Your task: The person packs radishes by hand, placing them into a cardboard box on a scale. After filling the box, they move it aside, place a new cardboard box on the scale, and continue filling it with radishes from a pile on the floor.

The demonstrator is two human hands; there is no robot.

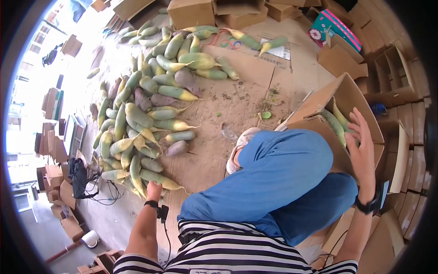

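Observation:
Green radishes with pale yellow tips lie in a big pile (pixel 139 114) on the left, a few purplish ones among them. My left hand (pixel 154 190) is at the pile's near edge, its fingers closed on a green radish (pixel 160 179) that still lies against the others. On the right, an open cardboard box (pixel 315 104) holds two or more radishes (pixel 335 125). My right hand (pixel 362 142) is at the box opening beside them, fingers spread and holding nothing that I can see. The depth of the box is partly hidden by that hand and my knee.
My bent legs in blue trousers (pixel 273 169) sit between pile and box. Flattened cardboard (pixel 214 109) with dirt and leaf scraps covers the floor. More boxes (pixel 191 13) stand at the back and along the right. A black bag with cables (pixel 82 178) lies at left.

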